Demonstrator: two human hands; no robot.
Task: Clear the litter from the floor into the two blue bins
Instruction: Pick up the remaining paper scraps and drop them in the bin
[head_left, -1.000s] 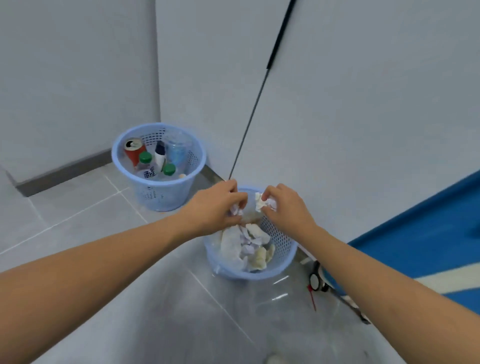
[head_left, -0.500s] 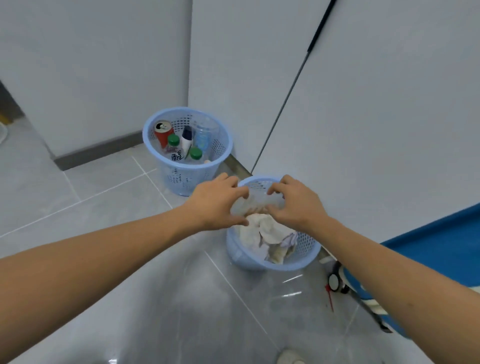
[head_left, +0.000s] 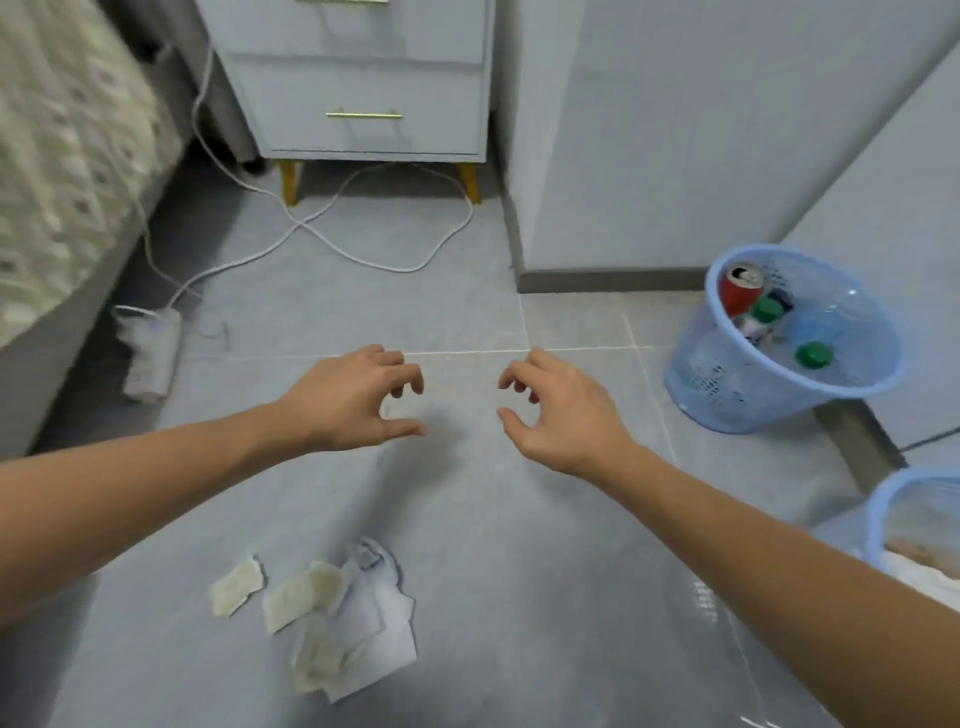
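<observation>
Several crumpled paper scraps (head_left: 332, 618) lie on the grey floor near the bottom centre. My left hand (head_left: 353, 400) and my right hand (head_left: 561, 415) hover side by side above the floor beyond the scraps, both empty with fingers curled apart. A blue bin (head_left: 691, 364) at the right holds a red can (head_left: 740, 291) and bottles with green caps. The rim of a second blue bin (head_left: 878, 514) with paper inside shows at the right edge.
A grey nightstand (head_left: 363, 78) with yellow legs stands at the back. White cables (head_left: 332, 234) loop over the floor to a power strip (head_left: 150, 353) at the left. A bed (head_left: 67, 156) fills the left side. A wall corner (head_left: 597, 156) juts out at the right.
Both hands let go of the paper over the paper bin and drew away. My view swung left, and the scraps on the floor came into sight.
</observation>
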